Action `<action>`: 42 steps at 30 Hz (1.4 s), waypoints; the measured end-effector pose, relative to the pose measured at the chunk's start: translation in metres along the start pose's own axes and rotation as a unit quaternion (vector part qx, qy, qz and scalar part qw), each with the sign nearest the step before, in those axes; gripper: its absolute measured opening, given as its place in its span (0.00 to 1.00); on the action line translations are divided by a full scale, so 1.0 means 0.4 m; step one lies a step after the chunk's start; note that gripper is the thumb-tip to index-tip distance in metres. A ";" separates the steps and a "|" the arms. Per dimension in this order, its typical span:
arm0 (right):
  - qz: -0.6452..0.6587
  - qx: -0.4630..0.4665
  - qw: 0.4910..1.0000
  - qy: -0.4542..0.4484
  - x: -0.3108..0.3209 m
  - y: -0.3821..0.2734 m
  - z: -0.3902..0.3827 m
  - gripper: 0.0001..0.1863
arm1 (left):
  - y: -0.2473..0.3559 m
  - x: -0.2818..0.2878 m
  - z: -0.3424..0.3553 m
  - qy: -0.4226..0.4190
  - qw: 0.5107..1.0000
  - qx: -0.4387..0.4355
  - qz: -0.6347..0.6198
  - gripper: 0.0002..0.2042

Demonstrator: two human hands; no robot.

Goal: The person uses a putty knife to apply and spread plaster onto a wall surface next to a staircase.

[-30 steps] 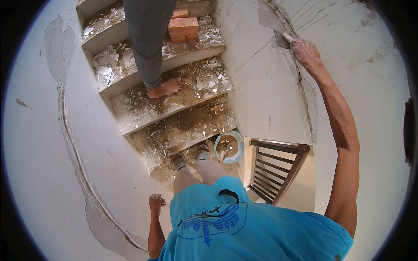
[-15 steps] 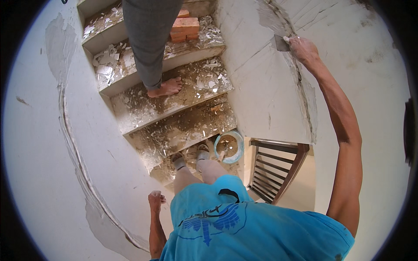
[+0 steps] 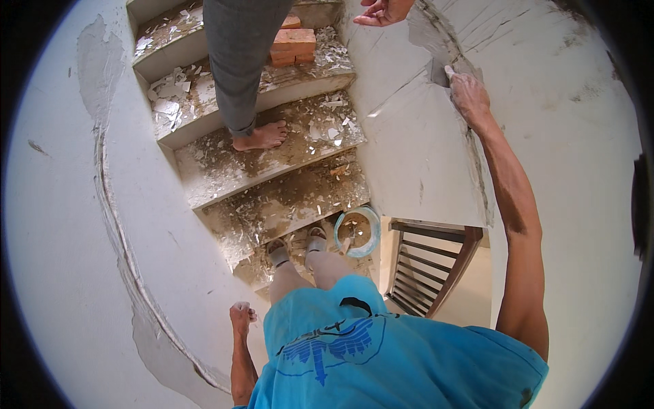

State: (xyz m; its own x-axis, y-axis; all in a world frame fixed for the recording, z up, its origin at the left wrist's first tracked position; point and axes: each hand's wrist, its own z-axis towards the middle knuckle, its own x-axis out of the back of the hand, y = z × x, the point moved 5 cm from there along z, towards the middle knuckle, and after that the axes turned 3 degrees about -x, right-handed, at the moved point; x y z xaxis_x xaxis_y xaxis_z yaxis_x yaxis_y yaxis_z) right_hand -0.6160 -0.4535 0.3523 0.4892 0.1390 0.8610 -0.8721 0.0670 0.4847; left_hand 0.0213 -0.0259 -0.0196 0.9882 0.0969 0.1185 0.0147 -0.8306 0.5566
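My right hand (image 3: pixel 470 97), dusted white, reaches far up the right wall and is closed round a putty knife (image 3: pixel 438 72). Its flat grey blade lies against the wall beside a long filled crack (image 3: pixel 471 144) with wet grey plaster smeared around the upper part. The knife's handle is hidden in my fist. My left hand (image 3: pixel 242 314) hangs low by my left side, near the left wall, its whitened fingers curled in; nothing shows in them. Another person's hand (image 3: pixel 386 11) comes in at the top, apart from mine, close to the right wall.
The other person's trouser leg (image 3: pixel 242 61) and bare foot (image 3: pixel 261 135) are on the stairs ahead. Plaster flakes (image 3: pixel 167 105) litter the steps, and bricks (image 3: pixel 293 46) lie higher up. Beside my feet stands a blue-rimmed bucket (image 3: pixel 373 235), near a dark railing (image 3: pixel 428 266).
My right hand has slid a little down along the crack with the putty knife, the forearm shifting left. The other person's hand has come into view at the top. My left hand barely moved.
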 end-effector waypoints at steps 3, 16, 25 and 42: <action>0.016 -0.097 0.994 -0.047 0.000 -0.026 -0.002 0.16 | -0.011 0.015 0.000 0.001 1.000 -0.007 0.006 0.07; 0.058 -0.175 0.982 -0.047 -0.036 -0.062 -0.053 0.19 | 0.057 0.011 0.008 -0.007 0.999 -0.027 0.030 0.09; 0.491 -0.309 0.813 -0.045 -0.314 -0.179 -0.089 0.14 | 0.073 0.042 0.018 -0.009 0.998 -0.030 0.056 0.09; 0.361 -0.354 0.855 0.118 -0.184 -0.077 -0.124 0.14 | 0.125 0.014 0.029 -0.029 0.996 -0.021 0.077 0.11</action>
State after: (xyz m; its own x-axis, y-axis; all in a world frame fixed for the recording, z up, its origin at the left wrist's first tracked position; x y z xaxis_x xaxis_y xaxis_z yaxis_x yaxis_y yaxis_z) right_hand -0.6256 -0.4166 0.2664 -0.1222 0.5855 0.8014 -0.7742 0.4490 -0.4461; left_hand 0.0291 -0.0733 -0.0007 0.9855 -0.0627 0.1579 -0.1428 -0.8092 0.5699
